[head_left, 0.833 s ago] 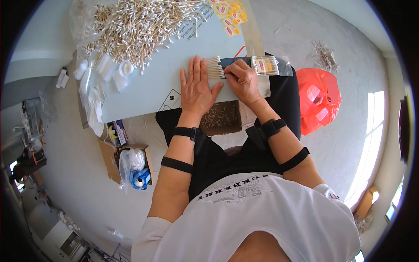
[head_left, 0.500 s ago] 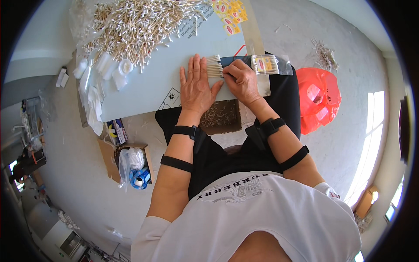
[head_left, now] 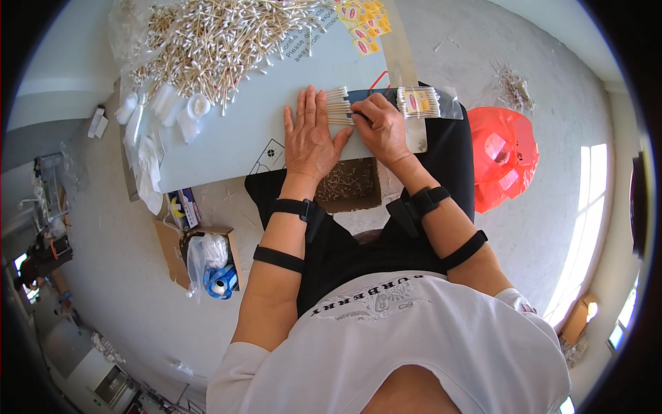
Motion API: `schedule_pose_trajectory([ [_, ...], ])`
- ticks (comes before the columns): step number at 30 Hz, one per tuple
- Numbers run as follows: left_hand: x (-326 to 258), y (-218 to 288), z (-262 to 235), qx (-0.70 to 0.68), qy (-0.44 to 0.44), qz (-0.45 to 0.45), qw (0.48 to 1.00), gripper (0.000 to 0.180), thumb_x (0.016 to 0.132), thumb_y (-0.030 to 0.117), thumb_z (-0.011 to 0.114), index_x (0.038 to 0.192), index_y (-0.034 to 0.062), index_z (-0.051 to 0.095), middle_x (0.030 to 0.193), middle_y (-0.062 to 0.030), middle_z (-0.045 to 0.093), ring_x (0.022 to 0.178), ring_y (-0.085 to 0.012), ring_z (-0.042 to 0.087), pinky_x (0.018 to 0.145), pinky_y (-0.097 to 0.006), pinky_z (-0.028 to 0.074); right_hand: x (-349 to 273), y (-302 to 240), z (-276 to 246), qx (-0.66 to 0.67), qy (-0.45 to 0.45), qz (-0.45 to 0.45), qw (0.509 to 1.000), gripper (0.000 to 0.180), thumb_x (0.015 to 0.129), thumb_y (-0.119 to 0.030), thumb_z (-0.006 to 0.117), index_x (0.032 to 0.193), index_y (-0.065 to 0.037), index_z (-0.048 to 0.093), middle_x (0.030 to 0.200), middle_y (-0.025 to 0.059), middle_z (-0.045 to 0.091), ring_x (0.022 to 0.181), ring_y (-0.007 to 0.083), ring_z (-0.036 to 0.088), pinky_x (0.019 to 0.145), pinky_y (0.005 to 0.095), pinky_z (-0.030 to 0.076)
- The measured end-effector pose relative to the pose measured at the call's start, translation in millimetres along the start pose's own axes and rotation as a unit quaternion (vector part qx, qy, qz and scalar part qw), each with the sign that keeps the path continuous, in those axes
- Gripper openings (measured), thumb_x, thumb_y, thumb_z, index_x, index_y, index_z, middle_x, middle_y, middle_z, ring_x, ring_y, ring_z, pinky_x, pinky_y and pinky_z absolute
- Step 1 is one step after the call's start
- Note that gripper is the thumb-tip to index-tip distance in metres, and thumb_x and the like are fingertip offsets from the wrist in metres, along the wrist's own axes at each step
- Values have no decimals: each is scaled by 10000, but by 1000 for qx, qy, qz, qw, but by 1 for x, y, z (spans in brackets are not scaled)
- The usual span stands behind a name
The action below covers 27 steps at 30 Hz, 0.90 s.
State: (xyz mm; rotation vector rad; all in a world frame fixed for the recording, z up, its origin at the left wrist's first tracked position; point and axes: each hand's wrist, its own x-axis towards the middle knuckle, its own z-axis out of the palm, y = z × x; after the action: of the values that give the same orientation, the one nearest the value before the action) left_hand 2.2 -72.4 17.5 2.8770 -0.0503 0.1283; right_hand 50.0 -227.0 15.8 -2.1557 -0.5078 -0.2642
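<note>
Head view: left fingers flat; right fingers, grip unclear, now nearer swab row.

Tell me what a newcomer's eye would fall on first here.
The big heap of white-tipped cotton swabs at the far left of the pale grey tabletop stands out first. Next comes the bright red plastic bag on the grey floor at right. Between these, the bare left hand lies palm-down over a row of swabs, the bare right hand at the row's right end.
</note>
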Motion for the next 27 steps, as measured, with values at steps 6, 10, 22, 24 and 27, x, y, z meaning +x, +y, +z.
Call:
schedule_pose_trajectory([
  [6,1,0,0,-5,1,-1,1000,826,864,470,604,1468,9,280,1551,-169,232,1447,-295,200,1172,-500,114,-1,1,-1,-12,-16,-4,1000,78,777,-56,670,855,-55,665,810,93,593,760,286,623,659,364,502],
  [10,1,0,-1,-6,-2,-1,1000,824,865,469,603,1467,8,280,1550,-170,235,1447,-295,200,1172,-500,115,-1,1,-1,-14,-14,-5,1000,71,774,-55,674,844,-58,661,804,94,591,756,292,621,656,367,500],
  [22,0,1,-1,-3,5,2,1000,823,866,470,602,1466,8,281,1544,-170,250,1444,-296,210,1170,-502,123,-3,3,-3,22,-17,-16,999,80,744,-31,694,817,-43,665,804,83,584,743,267,615,653,341,499],
  [24,0,0,0,-1,11,5,1000,824,866,472,602,1465,7,282,1542,-171,255,1442,-297,214,1168,-505,128,-3,4,-3,16,-19,-22,999,79,744,-30,693,818,-42,665,805,84,585,744,270,615,653,343,500],
  [27,0,0,0,-2,11,3,1000,822,865,473,602,1463,7,285,1541,-171,256,1442,-297,215,1167,-506,130,-4,3,-3,12,-21,-24,999,81,747,-30,688,824,-41,666,808,87,588,747,274,617,654,347,500],
])
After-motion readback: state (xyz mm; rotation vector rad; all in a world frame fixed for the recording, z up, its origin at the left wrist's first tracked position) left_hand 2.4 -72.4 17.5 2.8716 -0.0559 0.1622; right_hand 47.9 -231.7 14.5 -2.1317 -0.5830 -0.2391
